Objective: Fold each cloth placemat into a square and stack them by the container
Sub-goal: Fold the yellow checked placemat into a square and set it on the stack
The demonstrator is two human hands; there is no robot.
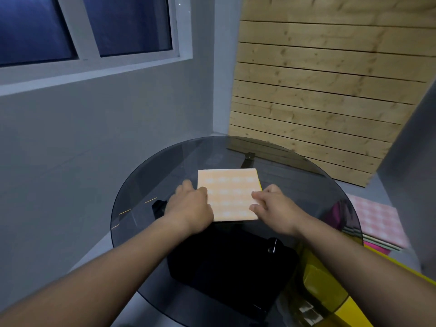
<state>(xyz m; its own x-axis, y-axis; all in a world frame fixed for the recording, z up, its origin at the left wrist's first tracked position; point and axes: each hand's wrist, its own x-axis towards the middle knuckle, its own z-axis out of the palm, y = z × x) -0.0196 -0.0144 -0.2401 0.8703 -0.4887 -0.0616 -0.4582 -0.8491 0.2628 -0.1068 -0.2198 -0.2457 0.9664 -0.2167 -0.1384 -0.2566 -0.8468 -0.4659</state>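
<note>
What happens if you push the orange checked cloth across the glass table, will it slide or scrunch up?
The orange checked placemat lies folded flat on the smooth glass table, so it would probably slide easily. Being cloth, it may flop or unfold if lifted by one corner. The left hand and right hand pressing its edges likely steady it.

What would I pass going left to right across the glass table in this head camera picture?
Left hand → orange checked placemat → right hand → pink checked placemats, stacked beyond the table's right edge.

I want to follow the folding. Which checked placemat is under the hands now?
The orange checked placemat on the glass table, between both hands. The pink checked placemat lies apart, beyond the table's right edge.
</note>
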